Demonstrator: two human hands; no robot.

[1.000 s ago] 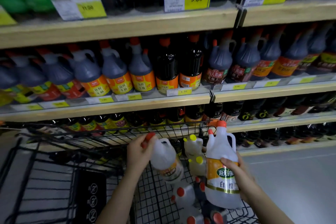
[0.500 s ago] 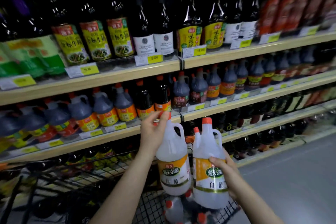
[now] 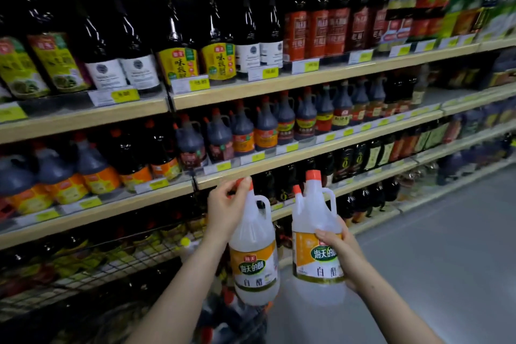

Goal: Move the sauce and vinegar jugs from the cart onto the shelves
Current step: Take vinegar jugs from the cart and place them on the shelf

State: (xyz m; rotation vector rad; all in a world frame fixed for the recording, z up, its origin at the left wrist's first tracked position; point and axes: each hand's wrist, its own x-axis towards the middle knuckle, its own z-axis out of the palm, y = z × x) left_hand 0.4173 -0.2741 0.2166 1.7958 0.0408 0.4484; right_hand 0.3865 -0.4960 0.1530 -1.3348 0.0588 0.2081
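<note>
I hold two clear white-vinegar jugs with orange caps and orange-green labels in front of the shelves. My left hand [image 3: 226,207] grips the left jug [image 3: 255,260] by its neck and cap, so it hangs upright. My right hand [image 3: 339,253] wraps round the body of the right jug [image 3: 315,237] from the right side. Both jugs are lifted above the wire cart [image 3: 134,260], whose rim shows at the lower left. More orange caps [image 3: 223,327] show in the cart below the jugs.
Wooden shelves [image 3: 279,86] run across the view. Tall dark bottles fill the top row, dark sauce jugs [image 3: 243,131] with orange labels fill the middle row, and smaller dark bottles sit lower. Yellow price tags line the edges. Grey floor [image 3: 446,246] lies to the right.
Both hands raised the jugs out of the cart to chest height. The left jug went from tilted to upright. My view swung up and right along the shelves.
</note>
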